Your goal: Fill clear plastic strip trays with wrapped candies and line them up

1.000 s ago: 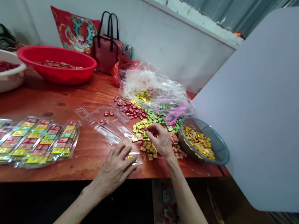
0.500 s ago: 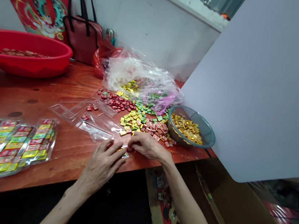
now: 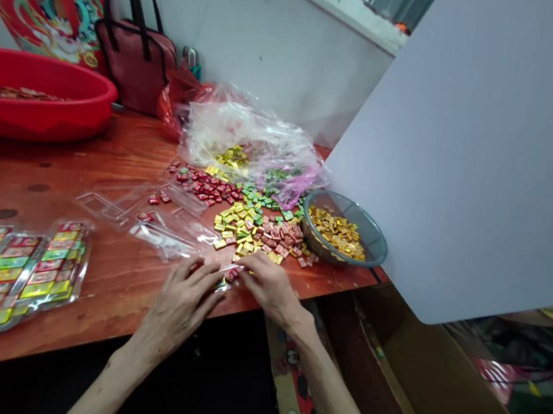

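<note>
At the table's front edge, my left hand [image 3: 183, 303] lies with bent, slightly parted fingers around the left end of a small clear plastic tray [image 3: 222, 285], holding it in place. A red-wrapped piece [image 3: 233, 273] shows at the tray, between my two hands. My right hand [image 3: 270, 289] has its thumb and forefinger at that piece, gripping its right side. Part of the tray is hidden under the fingers. Just beyond are loose yellow pieces [image 3: 236, 221], pinkish-brown pieces [image 3: 283, 236], red pieces [image 3: 208, 187] and green pieces [image 3: 256, 196].
Filled clear packs [image 3: 11, 268] lie at left, empty clear trays [image 3: 164, 237] nearer the middle. A grey bowl [image 3: 377, 246] of gold pieces stands at right by a large pale panel [image 3: 480, 145]. Behind are a red basin [image 3: 40, 121], a handbag [image 3: 134, 72] and plastic bags [image 3: 246, 129].
The view has shifted slightly, so most things sit further left. My right hand's fingers have straightened somewhat, and the red-wrapped piece now shows at its fingertips. My left hand stays at the tray.
</note>
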